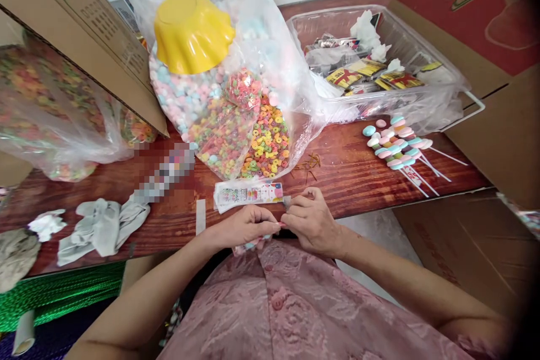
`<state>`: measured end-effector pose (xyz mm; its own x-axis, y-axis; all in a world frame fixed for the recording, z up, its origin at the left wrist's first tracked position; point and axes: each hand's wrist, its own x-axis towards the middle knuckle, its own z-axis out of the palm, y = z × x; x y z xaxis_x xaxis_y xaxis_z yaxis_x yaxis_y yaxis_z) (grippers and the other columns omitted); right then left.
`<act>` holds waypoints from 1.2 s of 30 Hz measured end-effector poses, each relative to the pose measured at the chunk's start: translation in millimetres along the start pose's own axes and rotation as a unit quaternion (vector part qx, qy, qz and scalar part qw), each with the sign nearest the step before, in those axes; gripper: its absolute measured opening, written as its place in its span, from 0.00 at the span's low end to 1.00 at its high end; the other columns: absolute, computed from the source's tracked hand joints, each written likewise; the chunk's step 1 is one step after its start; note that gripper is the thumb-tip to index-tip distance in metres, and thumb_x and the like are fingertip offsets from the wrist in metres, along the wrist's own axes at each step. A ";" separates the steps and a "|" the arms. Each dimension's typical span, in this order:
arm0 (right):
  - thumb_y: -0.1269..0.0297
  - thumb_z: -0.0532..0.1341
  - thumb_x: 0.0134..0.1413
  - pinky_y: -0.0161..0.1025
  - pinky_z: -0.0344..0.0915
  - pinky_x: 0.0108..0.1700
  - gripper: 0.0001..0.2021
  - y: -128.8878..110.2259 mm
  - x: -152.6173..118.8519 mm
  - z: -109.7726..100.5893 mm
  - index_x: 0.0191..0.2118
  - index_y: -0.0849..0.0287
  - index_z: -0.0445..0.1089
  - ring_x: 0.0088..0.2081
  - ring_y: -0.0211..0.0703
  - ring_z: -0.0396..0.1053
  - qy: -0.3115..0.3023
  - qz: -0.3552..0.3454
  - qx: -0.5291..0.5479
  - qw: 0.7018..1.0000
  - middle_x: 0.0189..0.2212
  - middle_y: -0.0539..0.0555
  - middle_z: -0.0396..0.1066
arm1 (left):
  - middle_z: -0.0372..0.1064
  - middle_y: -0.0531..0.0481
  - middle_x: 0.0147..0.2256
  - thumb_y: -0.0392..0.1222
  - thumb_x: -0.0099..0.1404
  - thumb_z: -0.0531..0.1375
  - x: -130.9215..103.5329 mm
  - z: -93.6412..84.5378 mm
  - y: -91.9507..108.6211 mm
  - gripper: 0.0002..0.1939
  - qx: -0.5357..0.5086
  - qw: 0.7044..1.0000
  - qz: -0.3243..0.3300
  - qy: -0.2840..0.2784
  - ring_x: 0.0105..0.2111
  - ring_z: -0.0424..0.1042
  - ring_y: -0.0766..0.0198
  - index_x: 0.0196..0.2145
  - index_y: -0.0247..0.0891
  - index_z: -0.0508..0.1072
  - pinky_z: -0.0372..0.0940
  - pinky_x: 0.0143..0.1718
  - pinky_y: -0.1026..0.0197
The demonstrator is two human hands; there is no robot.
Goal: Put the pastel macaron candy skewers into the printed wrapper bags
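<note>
My left hand (252, 226) is closed at the table's front edge, thumb and fingers pinched together. Under it shows a packet of pastel candy (253, 244), partly hidden by the hand and close to my shirt. My right hand (313, 223) is curled shut beside it, fingertips meeting the left thumb at a small pinkish bit; what the right fingers grip is too small to tell. Just beyond both hands lies a stack of printed wrappers (248, 194). Several thin brownish twist ties (311, 164) are scattered behind my right hand.
A large clear bag of marshmallows and cereal rings (270, 138) stands behind, with a yellow scalloped bowl (192, 31) on it. Pastel marshmallow skewers (396, 146) lie right, before a clear plastic bin (379, 90). Grey gloves (103, 228) and a cardboard box (97, 39) are left.
</note>
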<state>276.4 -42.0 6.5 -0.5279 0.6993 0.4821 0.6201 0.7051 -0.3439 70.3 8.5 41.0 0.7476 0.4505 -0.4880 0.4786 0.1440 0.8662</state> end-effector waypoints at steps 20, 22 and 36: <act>0.72 0.52 0.59 0.43 0.57 0.37 0.11 67.8 -5.5 6.0 0.28 0.59 0.67 0.35 0.48 0.63 0.008 0.290 -0.233 0.928 0.29 0.60 0.70 | 0.65 0.56 0.22 0.53 0.54 0.67 -7.6 11.8 -20.6 0.17 -0.258 0.918 0.050 0.296 0.19 0.60 0.74 0.33 0.36 0.79 0.57 0.19 0.69; 0.71 0.52 0.59 0.42 0.59 0.37 0.10 60.2 -9.0 -1.3 0.28 0.58 0.65 0.33 0.46 0.63 0.057 0.279 -0.146 0.947 0.27 0.56 0.68 | 0.63 0.57 0.22 0.52 0.54 0.67 -7.4 11.0 -24.4 0.16 -0.262 0.915 0.054 0.302 0.18 0.57 0.75 0.33 0.35 0.79 0.57 0.20 0.69; 0.76 0.53 0.60 0.40 0.67 0.35 0.18 -17.2 33.0 31.2 0.48 0.55 0.75 0.34 0.42 0.68 0.155 0.137 0.099 0.973 0.32 0.55 0.71 | 0.57 0.59 0.19 0.48 0.57 0.62 5.5 17.7 -13.1 0.12 -0.288 0.902 0.111 0.302 0.19 0.54 0.75 0.30 0.34 0.76 0.54 0.21 0.69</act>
<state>230.3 -27.4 3.2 -0.1390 0.8168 0.5599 0.5719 0.5278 -0.6280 76.4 -6.5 25.0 0.3262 0.8972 -0.2977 -0.1008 0.3462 0.9327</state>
